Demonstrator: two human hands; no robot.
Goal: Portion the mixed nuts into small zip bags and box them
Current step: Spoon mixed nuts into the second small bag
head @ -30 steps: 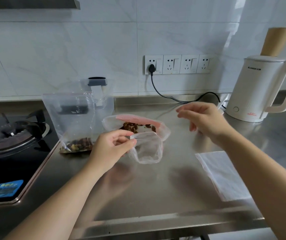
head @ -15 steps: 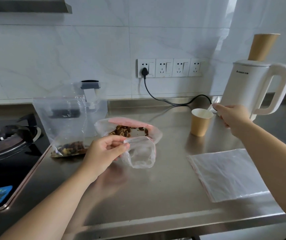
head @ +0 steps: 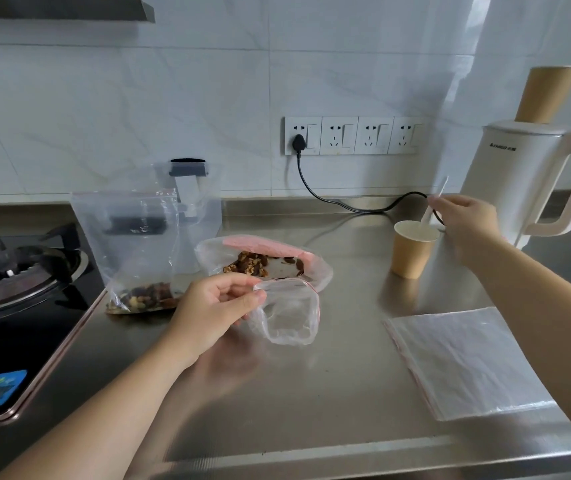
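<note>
A: Where is the small zip bag [head: 289, 315] sitting relative to the hands?

B: Just left of the frame's centre. The left hand [head: 215, 308] is pinching its mouth edge between thumb and curled fingers, and the empty bag is hanging open to the hand's right, its bottom touching the steel counter [head: 311, 393].

A: And the right hand [head: 467, 220]?

B: It is reaching to the right side of the frame, fingers curled round a thin white spoon handle [head: 435, 206] that is leaning in a paper cup [head: 412, 251], just in front of the white kettle [head: 526, 181].

A: Where are the nuts [head: 252, 265] lying?

B: Directly behind the small bag, in a wide bag with a pink rim [head: 266, 258], lying open on the counter. More nuts are sitting at the bottom of a tall clear bag [head: 131, 244] standing at centre left, beside the gas hob [head: 17, 282].

A: Anything else around?

B: A flat stack of clear bags [head: 467, 362] is lying at lower right, well apart from the left hand. A black cable [head: 329, 197] is running from the wall sockets [head: 353, 135] toward the kettle.

A: What is proving hard to make out?

B: The spoon's bowl is hidden inside the cup. The right arm is covering part of the kettle's base. A clear container with a dark lid [head: 190, 188] is standing behind the tall bag, blurred through the plastic. A brown paper tube [head: 550, 95] is rising behind the kettle, its base hidden.
</note>
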